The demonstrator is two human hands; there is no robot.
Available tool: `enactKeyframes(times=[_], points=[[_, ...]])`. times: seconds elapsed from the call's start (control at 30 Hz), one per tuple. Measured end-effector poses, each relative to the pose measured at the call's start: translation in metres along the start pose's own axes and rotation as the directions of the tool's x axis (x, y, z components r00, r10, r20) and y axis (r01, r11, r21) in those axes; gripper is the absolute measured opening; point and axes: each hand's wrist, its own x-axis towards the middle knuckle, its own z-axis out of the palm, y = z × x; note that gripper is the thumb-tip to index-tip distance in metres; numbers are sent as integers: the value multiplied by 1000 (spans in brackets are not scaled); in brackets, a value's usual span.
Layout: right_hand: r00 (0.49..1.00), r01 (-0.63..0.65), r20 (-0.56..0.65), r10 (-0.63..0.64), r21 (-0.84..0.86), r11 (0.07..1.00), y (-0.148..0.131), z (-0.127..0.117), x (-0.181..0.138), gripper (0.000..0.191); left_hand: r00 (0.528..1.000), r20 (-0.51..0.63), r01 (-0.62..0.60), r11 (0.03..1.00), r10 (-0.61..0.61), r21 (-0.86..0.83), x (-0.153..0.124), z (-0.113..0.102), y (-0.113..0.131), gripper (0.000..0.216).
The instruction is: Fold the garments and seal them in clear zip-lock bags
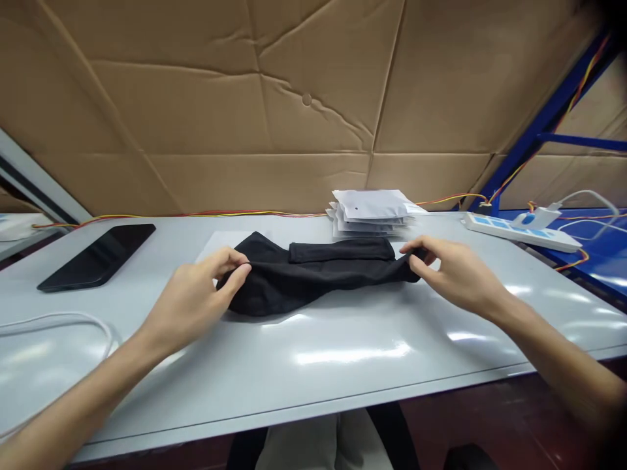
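Note:
A black cloth (304,277), folded over on itself, lies stretched across the middle of the grey table (343,352). My left hand (196,297) pinches the cloth's left end between thumb and fingers. My right hand (450,267) pinches its right end, so the cloth is held between both hands just above the tabletop. A flat white sheet (218,245) lies under the cloth's far side.
A stack of white zip pouches (372,212) sits just behind the cloth. A black phone (100,254) lies at the left, a white cable (63,321) curls near the left edge. A white power strip (522,230) rests at the right by a blue frame. Cardboard lines the back.

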Motion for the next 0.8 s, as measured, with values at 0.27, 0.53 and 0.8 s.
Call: enactKeyframes(times=[0.27,0.53,0.8], points=[[985,-24,157,70,-279,960,11,19,33,32,994,112,-5,986,-14,166,43,12,-10,37],[991,12,122,46,-435,900,6,24,33,35,989,143,5,973,-39,230,38,15,-10,39],[979,192,127,-161,-288,938,-4,42,48,28,994,95,27,959,-56,282,35,17,0,36]])
